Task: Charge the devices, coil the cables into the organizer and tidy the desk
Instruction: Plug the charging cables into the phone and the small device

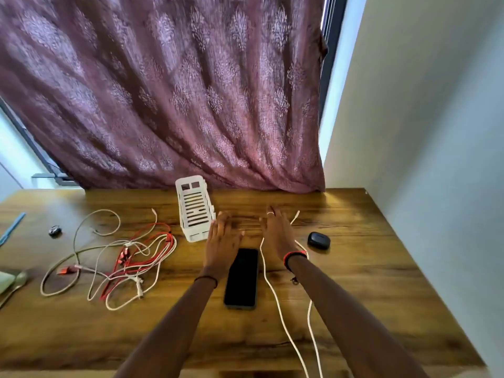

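**A:** Devices, please.

**B:** One black slab smartphone (241,278), screen dark, lay flat on the brown wood-grain desk (354,296), front centre, between the two forearms. One small black rounded earbud case (318,240) sat to its right, well apart from it.

**A:** Cables?

**B:** One tangled heap of red and white cables (131,257) lay loose on the desk, left of the smartphone. One long white cable (275,296), separate from the heap, ran from the front edge up along the phone's right side and passed beneath the right wrist. A tip showed just beyond the fingers.

**A:** Organizer?

**B:** One white slotted plastic organizer basket (194,211) stood toward the back of the desk, between the heap and the left hand (222,236).

**A:** State of the hands?

**B:** The left hand was flat, palm down, fingers straight, gripping nothing, just beside the basket's front corner. The right hand (276,233) was likewise flat and unclenched, with a ring on one finger and a red band at the wrist. It was above the white cable without holding it. Whether either palm touched the desk could not be told.

**A:** Remainder?

**B:** One small black round object (55,231) lay at far left. One blue strip (12,227) and one metal spoon (16,285) were at the left edge. A mauve patterned curtain (163,91) hung behind.
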